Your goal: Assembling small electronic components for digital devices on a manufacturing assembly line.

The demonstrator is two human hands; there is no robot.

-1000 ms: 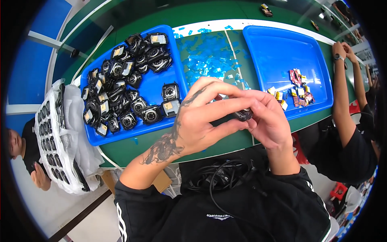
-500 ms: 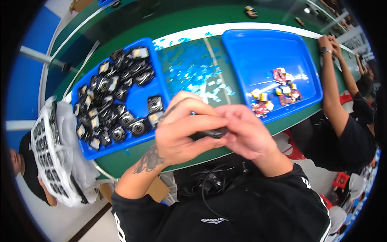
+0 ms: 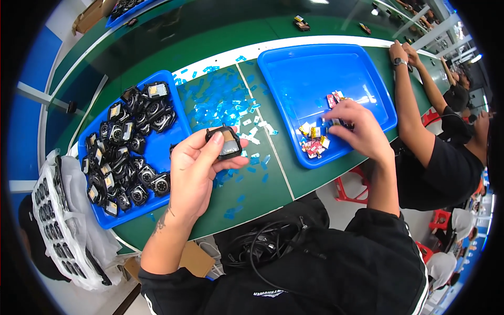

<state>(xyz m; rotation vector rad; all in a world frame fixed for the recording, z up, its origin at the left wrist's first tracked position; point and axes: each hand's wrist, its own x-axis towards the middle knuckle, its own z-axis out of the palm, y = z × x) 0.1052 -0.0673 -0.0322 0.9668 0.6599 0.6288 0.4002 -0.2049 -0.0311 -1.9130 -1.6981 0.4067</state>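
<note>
In my left hand [image 3: 197, 170] is a black watch case [image 3: 227, 143], pinched between thumb and fingers over the table, its copper and silver inside facing up. My right hand [image 3: 359, 126] is over the right blue tray [image 3: 294, 79], thumb and fingertips apart above small electronic parts [image 3: 315, 147]. These are reddish and yellow pieces lying in the near part of that tray. Some parts show between the fingertips, and others are hidden beneath the hand. The left blue tray [image 3: 181, 113] holds many black watch cases [image 3: 139, 194] heaped together.
Blue and white film scraps [image 3: 220, 105] are strewn over the green table [image 3: 257, 191] between the trays. A white bagged stack of trays [image 3: 63, 220] stands at the left. A co-worker's forearm [image 3: 407, 100] rests on the table at right. Black cables [image 3: 268, 241] lie near my lap.
My hands have come apart. The left keeps the black watch case and has moved left; the right has gone over to the right tray. The view has shifted.
</note>
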